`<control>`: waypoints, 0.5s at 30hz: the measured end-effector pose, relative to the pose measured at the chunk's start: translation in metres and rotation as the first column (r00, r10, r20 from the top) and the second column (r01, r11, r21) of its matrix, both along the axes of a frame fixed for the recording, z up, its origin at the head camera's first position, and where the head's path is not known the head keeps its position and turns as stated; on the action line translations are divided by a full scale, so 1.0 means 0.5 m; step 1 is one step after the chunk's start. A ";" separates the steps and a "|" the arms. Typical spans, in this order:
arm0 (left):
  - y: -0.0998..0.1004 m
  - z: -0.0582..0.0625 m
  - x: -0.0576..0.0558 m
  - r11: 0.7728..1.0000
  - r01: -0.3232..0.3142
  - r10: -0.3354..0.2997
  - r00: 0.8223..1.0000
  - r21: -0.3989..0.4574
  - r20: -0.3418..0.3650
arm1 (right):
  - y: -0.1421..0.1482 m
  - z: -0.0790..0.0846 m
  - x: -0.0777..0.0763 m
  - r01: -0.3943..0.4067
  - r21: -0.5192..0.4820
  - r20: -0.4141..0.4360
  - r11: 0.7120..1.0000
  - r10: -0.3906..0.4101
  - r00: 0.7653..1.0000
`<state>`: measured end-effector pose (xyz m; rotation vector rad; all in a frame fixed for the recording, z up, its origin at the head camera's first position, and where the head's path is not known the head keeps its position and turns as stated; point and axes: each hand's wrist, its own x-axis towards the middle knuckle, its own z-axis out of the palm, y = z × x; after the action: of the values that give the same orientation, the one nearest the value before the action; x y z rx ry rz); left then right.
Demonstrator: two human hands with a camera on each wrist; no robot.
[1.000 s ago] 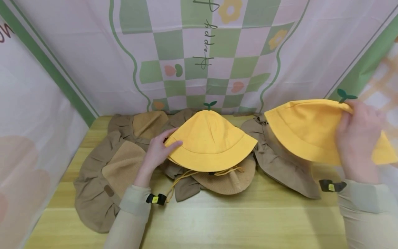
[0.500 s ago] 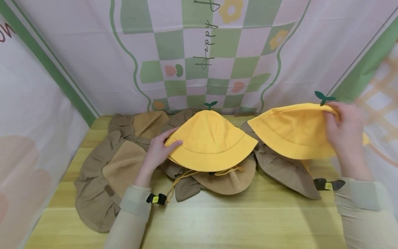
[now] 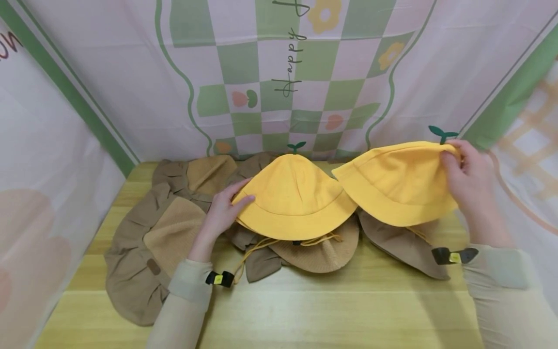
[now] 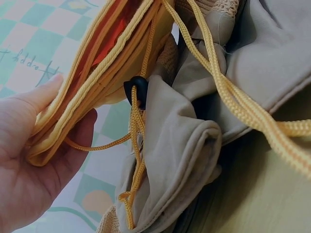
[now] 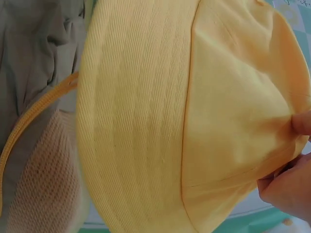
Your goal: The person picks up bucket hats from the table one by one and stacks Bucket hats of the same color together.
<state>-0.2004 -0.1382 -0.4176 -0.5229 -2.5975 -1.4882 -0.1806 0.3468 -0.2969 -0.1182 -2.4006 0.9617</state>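
In the head view, my left hand (image 3: 222, 211) grips the left brim edge of a yellow bucket hat (image 3: 296, 194) topped by a green sprout. The left wrist view shows layered brim edges (image 4: 90, 97) between its thumb and fingers, with a yellow cord (image 4: 218, 82) and a black cord lock (image 4: 137, 91) hanging below. My right hand (image 3: 472, 194) pinches the crown of a second yellow bucket hat (image 3: 396, 186) near its sprout. This hat is held up and tilted, its left brim close beside the middle hat. The right wrist view shows its brim (image 5: 131, 116) near the camera.
Several brown sun hats lie on the wooden table (image 3: 279, 310): one at left (image 3: 170, 232), one behind it (image 3: 211, 174), one under the middle yellow hat (image 3: 322, 254), and one at right (image 3: 401, 247). Printed cloth (image 3: 296, 63) stands behind and at both sides.
My right hand has carried the second yellow hat leftward, bringing it from over the right edge to beside the middle hat. My left hand and its hat have stayed nearly still.
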 end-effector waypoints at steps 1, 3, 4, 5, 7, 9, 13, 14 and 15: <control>0.000 0.000 0.000 1.000 0.001 -0.001 1.000 -0.005 -0.005 | -0.003 -0.001 -0.001 -0.030 -0.011 0.013 0.999 0.030 0.999; -0.001 0.000 -0.001 1.000 0.003 -0.003 1.000 -0.018 -0.015 | -0.009 -0.003 -0.003 -0.092 -0.035 0.059 0.995 0.094 0.994; -0.001 0.000 0.000 1.000 0.004 -0.005 1.000 -0.022 -0.017 | -0.014 -0.004 -0.004 -0.115 -0.048 0.074 0.992 0.118 0.990; -0.001 0.000 0.000 1.000 0.005 -0.006 1.000 -0.025 -0.019 | -0.018 -0.005 -0.006 -0.135 -0.061 0.091 0.989 0.140 0.986; -0.002 0.001 0.000 1.000 0.008 -0.009 1.000 -0.031 -0.022 | -0.028 -0.008 -0.011 -0.166 -0.064 0.112 0.984 0.172 0.979; -0.002 0.001 0.000 0.999 0.012 -0.012 1.000 -0.030 -0.024 | -0.039 -0.010 -0.017 -0.193 -0.063 0.127 0.979 0.200 0.971; -0.003 0.001 0.001 1.000 0.011 -0.012 1.000 -0.029 -0.026 | -0.062 -0.017 -0.029 -0.221 -0.086 0.143 0.971 0.232 0.962; -0.003 0.002 0.001 1.000 0.012 -0.013 1.000 -0.028 -0.029 | -0.067 -0.018 -0.032 -0.231 -0.092 0.143 0.969 0.243 0.960; -0.003 0.002 0.001 1.000 0.011 -0.012 0.999 -0.028 -0.033 | -0.073 -0.020 -0.034 -0.241 -0.100 0.143 0.965 0.254 0.957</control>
<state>-0.1996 -0.1397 -0.4167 -0.5614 -2.5979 -1.4367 -0.1976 0.3104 -0.3068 0.0844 -2.5621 1.2043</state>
